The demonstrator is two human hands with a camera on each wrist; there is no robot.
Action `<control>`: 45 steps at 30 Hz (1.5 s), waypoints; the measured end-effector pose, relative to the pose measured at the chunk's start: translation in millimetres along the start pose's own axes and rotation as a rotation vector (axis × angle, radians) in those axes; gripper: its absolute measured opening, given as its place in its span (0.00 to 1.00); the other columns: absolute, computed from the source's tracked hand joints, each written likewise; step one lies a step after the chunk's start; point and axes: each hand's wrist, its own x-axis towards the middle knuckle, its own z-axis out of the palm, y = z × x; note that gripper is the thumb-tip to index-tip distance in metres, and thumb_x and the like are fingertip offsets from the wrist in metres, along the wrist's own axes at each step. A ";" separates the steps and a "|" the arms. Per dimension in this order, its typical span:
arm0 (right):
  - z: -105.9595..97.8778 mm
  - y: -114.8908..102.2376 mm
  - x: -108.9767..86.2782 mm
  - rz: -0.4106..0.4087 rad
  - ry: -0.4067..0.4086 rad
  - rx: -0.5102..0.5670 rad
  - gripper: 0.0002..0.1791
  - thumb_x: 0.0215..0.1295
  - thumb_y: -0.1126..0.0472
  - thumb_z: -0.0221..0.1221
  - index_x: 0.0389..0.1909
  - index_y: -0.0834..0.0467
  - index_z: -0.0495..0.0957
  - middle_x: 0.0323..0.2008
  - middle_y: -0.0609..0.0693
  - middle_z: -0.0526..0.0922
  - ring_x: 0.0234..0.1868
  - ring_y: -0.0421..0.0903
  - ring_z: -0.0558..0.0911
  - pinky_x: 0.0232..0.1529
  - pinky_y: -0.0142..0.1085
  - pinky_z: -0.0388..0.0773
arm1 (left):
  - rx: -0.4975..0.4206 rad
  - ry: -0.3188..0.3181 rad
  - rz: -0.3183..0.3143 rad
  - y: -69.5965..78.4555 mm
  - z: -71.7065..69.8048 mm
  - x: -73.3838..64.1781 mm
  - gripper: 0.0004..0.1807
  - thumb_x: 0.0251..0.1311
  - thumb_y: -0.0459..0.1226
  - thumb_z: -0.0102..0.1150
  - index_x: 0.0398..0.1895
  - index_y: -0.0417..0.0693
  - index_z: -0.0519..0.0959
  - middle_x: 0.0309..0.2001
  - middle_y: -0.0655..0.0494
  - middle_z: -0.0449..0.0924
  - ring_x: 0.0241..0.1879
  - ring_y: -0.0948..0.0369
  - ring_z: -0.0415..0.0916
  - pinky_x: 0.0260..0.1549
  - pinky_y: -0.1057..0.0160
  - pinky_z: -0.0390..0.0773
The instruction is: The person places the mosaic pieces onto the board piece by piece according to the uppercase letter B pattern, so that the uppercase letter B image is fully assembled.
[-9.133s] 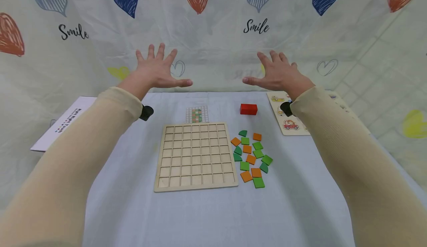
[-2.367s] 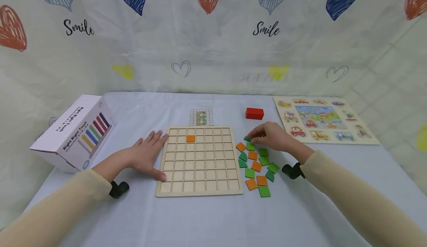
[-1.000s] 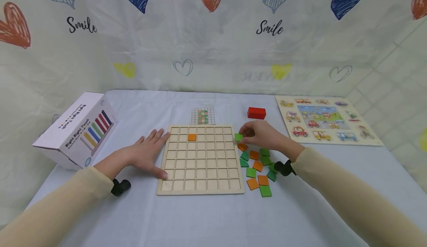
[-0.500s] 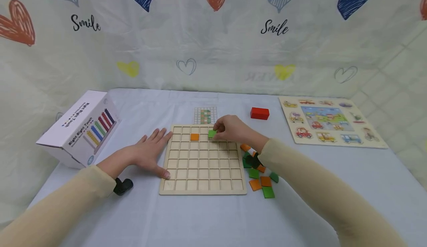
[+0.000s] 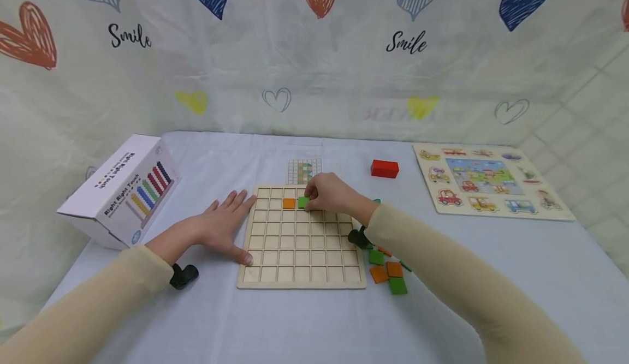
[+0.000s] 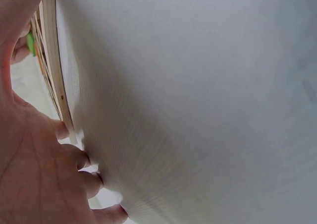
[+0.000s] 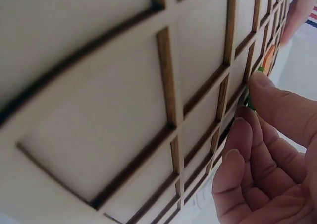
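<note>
A wooden grid board [image 5: 302,244] lies on the table in front of me. My right hand [image 5: 331,194] pinches a green square tile [image 5: 303,202] between thumb and fingers, at the cell just right of an orange square tile [image 5: 289,203] that sits in the second row. From the right wrist view, the thumb and fingertips of this hand [image 7: 277,149] meet on the green tile at the grid. My left hand [image 5: 221,230] rests with spread fingers along the board's left edge, its thumb over the frame; the left wrist view shows its palm [image 6: 39,169] beside that edge.
Loose orange and green tiles [image 5: 395,269] lie right of the board, partly hidden by my right sleeve. Behind the board is a pattern card [image 5: 303,171]. A red block [image 5: 385,168], a vehicle picture puzzle [image 5: 491,181] and a white box [image 5: 120,189] stand around it.
My right hand has picked the green square from the loose tiles and carried it left over the board, beside the orange tile. The left hand stays at the board's edge.
</note>
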 end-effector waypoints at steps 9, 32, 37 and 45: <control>3.2 -3.2 2.1 -0.002 -0.008 -0.009 0.12 0.62 0.60 0.72 0.44 0.61 0.87 0.39 0.51 0.88 0.40 0.44 0.83 0.46 0.36 0.82 | -0.011 0.005 0.005 -3.3 2.7 1.0 0.78 0.42 0.69 0.74 0.83 0.38 0.38 0.82 0.32 0.32 0.81 0.33 0.29 0.72 0.24 0.39; 6.4 -2.9 -3.2 0.019 0.053 0.048 0.04 0.67 0.62 0.68 0.38 0.58 0.87 0.38 0.50 0.88 0.39 0.45 0.82 0.46 0.37 0.82 | -0.004 0.008 0.004 -2.3 2.6 2.2 0.78 0.42 0.70 0.73 0.83 0.38 0.38 0.82 0.32 0.32 0.81 0.33 0.29 0.72 0.24 0.39; 3.9 -2.0 -5.3 0.008 0.049 0.051 0.05 0.67 0.61 0.68 0.40 0.58 0.89 0.40 0.50 0.89 0.40 0.44 0.83 0.46 0.37 0.82 | 0.006 0.013 0.002 -2.0 2.7 3.1 0.78 0.41 0.70 0.73 0.82 0.37 0.38 0.82 0.32 0.32 0.81 0.33 0.29 0.72 0.24 0.40; -1.7 2.0 -9.5 -0.016 0.004 0.051 0.11 0.72 0.62 0.62 0.51 0.59 0.88 0.49 0.52 0.90 0.51 0.48 0.85 0.53 0.39 0.83 | 0.012 0.015 -0.012 -1.4 4.2 3.2 0.78 0.41 0.70 0.74 0.83 0.38 0.39 0.82 0.32 0.33 0.81 0.33 0.30 0.72 0.24 0.41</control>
